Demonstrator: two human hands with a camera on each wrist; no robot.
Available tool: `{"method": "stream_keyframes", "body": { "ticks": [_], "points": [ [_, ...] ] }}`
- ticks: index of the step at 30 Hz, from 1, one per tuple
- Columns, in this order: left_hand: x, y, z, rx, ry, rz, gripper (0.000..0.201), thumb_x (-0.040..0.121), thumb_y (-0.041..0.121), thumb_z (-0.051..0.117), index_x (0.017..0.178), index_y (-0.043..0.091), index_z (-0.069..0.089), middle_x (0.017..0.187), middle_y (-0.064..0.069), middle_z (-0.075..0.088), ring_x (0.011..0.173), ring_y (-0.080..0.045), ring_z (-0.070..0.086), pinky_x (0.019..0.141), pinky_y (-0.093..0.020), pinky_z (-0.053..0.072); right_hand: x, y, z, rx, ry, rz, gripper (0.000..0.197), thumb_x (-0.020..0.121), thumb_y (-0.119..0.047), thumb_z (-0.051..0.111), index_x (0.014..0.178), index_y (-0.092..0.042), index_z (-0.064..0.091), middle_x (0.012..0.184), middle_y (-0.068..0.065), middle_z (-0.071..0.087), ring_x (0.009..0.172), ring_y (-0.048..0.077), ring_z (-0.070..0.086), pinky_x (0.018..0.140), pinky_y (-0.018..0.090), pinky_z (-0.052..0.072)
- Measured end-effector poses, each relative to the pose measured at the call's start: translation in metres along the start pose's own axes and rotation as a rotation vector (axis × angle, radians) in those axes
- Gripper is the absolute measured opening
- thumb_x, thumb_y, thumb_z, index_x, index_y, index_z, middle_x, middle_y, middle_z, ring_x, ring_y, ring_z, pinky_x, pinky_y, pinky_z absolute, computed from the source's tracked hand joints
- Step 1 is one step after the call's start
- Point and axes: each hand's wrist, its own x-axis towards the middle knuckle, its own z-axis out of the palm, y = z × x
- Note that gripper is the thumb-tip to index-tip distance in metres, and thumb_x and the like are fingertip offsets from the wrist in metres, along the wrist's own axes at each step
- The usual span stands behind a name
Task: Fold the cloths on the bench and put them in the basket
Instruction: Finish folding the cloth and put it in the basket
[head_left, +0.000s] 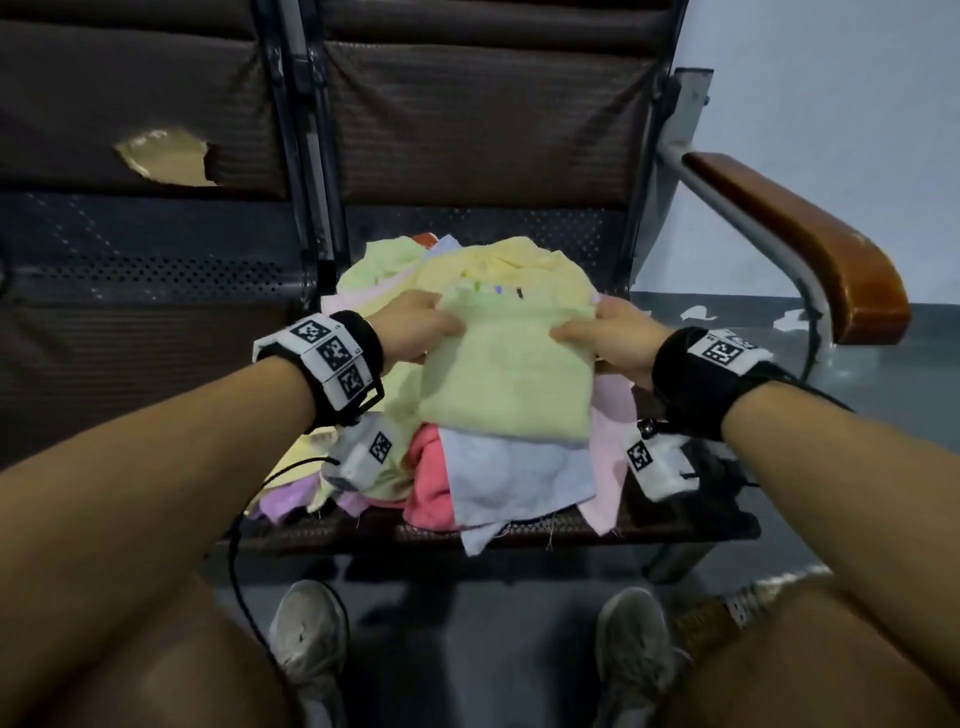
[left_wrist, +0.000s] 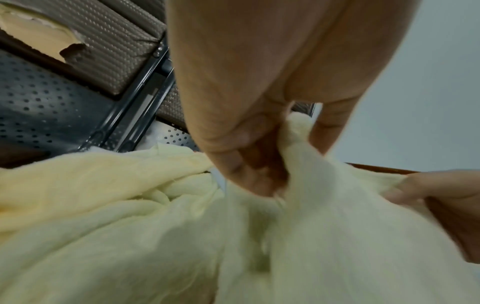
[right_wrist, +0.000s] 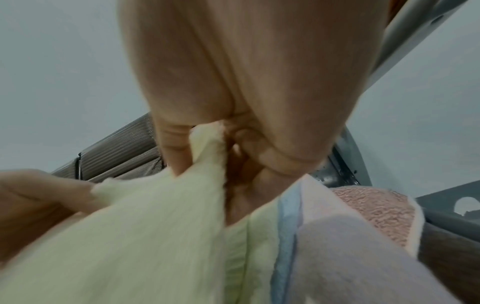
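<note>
Fingers of the left hand (head_left: 415, 327) and the right hand (head_left: 613, 338) each pinch a far corner of the pale green cloth (head_left: 511, 374), which lies on the pile (head_left: 498, 467) on the bench (head_left: 171, 322). Folding seems under way; next, probably bring those corners toward the near edge. No basket is visible.

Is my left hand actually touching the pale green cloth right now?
Touching. In the left wrist view, the left hand pinches a bunched corner of the pale green cloth between thumb and fingers; the head view shows the same grip on its far left corner.
</note>
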Motion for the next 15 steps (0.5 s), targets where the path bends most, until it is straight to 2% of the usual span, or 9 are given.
{"method": "stream_keyframes", "body": {
  "ticks": [1,3,5,7,9,11,13,15],
  "points": [
    [0.008,-0.001,0.002,-0.024,0.067,0.053,0.017,0.093,0.015,0.060,0.109,0.011,0.068,0.100,-0.006,0.071,0.084,-0.022,0.068,0.060,-0.023,0.055,0.008,0.001,0.002,-0.006,0.058,-0.032,0.041,0.088,-0.032,0.067,0.125,-0.015,0.066,0.115,0.000,0.074,0.105,0.023,0.071,0.096,0.046,0.056],
    [0.024,-0.003,0.003,-0.031,0.183,0.117,0.024,0.094,0.023,0.061,0.115,0.013,0.067,0.107,-0.008,0.073,0.094,-0.027,0.070,0.075,-0.035,0.059,0.022,0.002,0.008,-0.002,0.150,-0.075,0.042,0.090,-0.038,0.059,0.127,-0.020,0.065,0.118,-0.003,0.072,0.109,0.023,0.068,0.100,0.046,0.053],
    [0.038,-0.005,0.004,0.014,0.263,0.119,0.035,0.093,0.032,0.061,0.124,0.017,0.064,0.116,-0.006,0.071,0.105,-0.027,0.068,0.090,-0.042,0.057,0.033,0.000,0.014,0.019,0.211,-0.127,0.037,0.096,-0.033,0.054,0.128,-0.017,0.064,0.118,-0.001,0.071,0.108,0.022,0.068,0.100,0.046,0.053],
    [0.048,-0.006,0.006,0.023,0.299,0.103,0.042,0.093,0.035,0.060,0.131,0.019,0.060,0.123,-0.007,0.068,0.109,-0.028,0.066,0.096,-0.044,0.054,0.043,-0.003,0.017,0.011,0.253,-0.168,0.035,0.098,-0.030,0.052,0.128,-0.015,0.063,0.118,0.002,0.071,0.108,0.022,0.067,0.100,0.046,0.053],
    [0.056,-0.009,0.009,0.035,0.339,0.096,0.042,0.092,0.035,0.061,0.132,0.023,0.057,0.118,-0.005,0.067,0.105,-0.026,0.066,0.095,-0.042,0.054,0.051,-0.004,0.018,-0.017,0.298,-0.174,0.036,0.098,-0.031,0.053,0.129,-0.015,0.059,0.121,0.004,0.067,0.110,0.023,0.065,0.101,0.045,0.052],
    [0.057,-0.011,0.011,0.093,0.416,0.103,0.042,0.090,0.035,0.064,0.129,0.026,0.053,0.110,0.000,0.064,0.096,-0.021,0.064,0.086,-0.035,0.054,0.054,-0.003,0.017,-0.094,0.331,-0.173,0.041,0.095,-0.034,0.059,0.133,-0.018,0.051,0.125,0.005,0.060,0.111,0.022,0.061,0.100,0.042,0.050],
    [0.052,-0.012,0.011,0.194,0.502,0.194,0.030,0.085,0.029,0.066,0.113,0.025,0.055,0.099,0.003,0.059,0.084,-0.014,0.057,0.069,-0.025,0.047,0.047,-0.001,0.014,-0.310,0.364,-0.255,0.048,0.092,-0.030,0.065,0.135,-0.020,0.045,0.127,0.005,0.054,0.113,0.020,0.056,0.099,0.036,0.047],
    [0.042,-0.014,0.007,0.262,0.491,0.313,0.013,0.081,0.023,0.066,0.091,0.023,0.057,0.084,0.005,0.057,0.071,-0.010,0.052,0.060,-0.021,0.039,0.033,0.002,0.013,-0.527,0.389,-0.410,0.034,0.089,-0.028,0.065,0.121,-0.025,0.054,0.120,0.000,0.055,0.111,0.019,0.055,0.096,0.035,0.047]
  ]
}}
